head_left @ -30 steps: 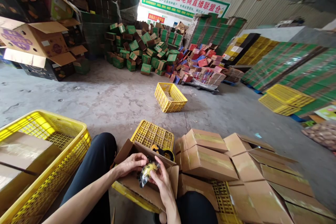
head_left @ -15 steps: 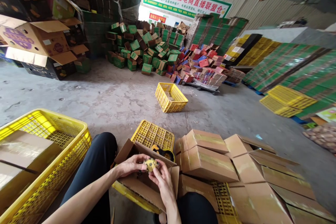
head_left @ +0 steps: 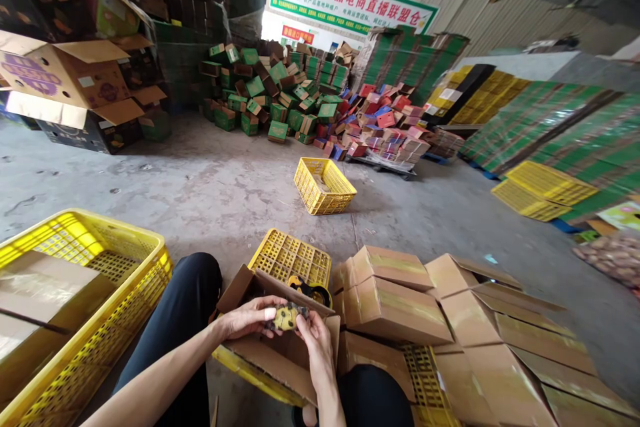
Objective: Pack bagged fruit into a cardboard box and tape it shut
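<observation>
Between my hands, above an open cardboard box (head_left: 250,351), I hold a small turtle (head_left: 285,318), its yellow, dark-blotched underside facing up. My left hand (head_left: 250,317) is closed on one end, the thumb lying on its edge. Fingers of my right hand (head_left: 314,335) grip the opposite end. Beneath the box shows part of a yellow crate (head_left: 257,373). Just behind the turtle sits an orange and black object (head_left: 305,288), partly hidden by the box flap. The depth of the box interior is mostly covered by my hands.
A yellow crate (head_left: 145,307) holding a carton (head_left: 45,287) stands left of my leg. Closed cartons (head_left: 395,310) are stacked on the right. An upturned yellow crate (head_left: 290,257) lies ahead, another crate (head_left: 325,195) stands farther out. Piled green boxes (head_left: 277,107) lie beyond.
The turtle has been turned in my fingers, so more of its spotted yellow underside shows. Both hands keep their hold, with the right hand shifted slightly.
</observation>
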`<state>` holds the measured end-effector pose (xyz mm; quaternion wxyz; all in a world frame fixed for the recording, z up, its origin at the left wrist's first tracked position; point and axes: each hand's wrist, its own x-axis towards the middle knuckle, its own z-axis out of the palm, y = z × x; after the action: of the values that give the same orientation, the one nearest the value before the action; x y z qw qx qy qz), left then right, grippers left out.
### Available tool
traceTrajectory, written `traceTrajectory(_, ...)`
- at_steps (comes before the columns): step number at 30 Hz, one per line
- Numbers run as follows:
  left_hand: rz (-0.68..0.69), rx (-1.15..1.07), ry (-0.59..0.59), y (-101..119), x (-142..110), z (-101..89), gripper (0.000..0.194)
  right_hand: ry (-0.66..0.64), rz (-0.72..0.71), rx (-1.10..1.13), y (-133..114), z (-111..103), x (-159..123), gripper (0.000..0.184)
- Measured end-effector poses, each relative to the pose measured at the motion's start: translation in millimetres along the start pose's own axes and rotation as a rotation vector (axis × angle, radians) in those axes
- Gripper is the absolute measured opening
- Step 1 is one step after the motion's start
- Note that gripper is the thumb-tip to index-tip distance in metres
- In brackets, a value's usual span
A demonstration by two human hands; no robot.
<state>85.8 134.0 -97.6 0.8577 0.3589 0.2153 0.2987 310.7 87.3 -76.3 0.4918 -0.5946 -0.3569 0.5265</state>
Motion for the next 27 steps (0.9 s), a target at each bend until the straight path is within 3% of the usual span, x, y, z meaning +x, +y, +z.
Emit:
traceTrajectory(9,-0.026,0.101,0.076,1.8,3.8,2.0,0.062,-0.038,0.064,0.037,7.4,-4.6,4.7,0.069)
traceTrajectory(17,0.014,0.087,0.121,6.9,2.0,3.1,0.066,-0.054,0.056,0.12,-5.6,1.6,-5.2,0.052)
traceTrajectory(27,0.022,0.116,0.123,12.1,0.0,6.6,0.061,-0.123,0.039,0.161,-12.2,1.7,-11.1,0.045)
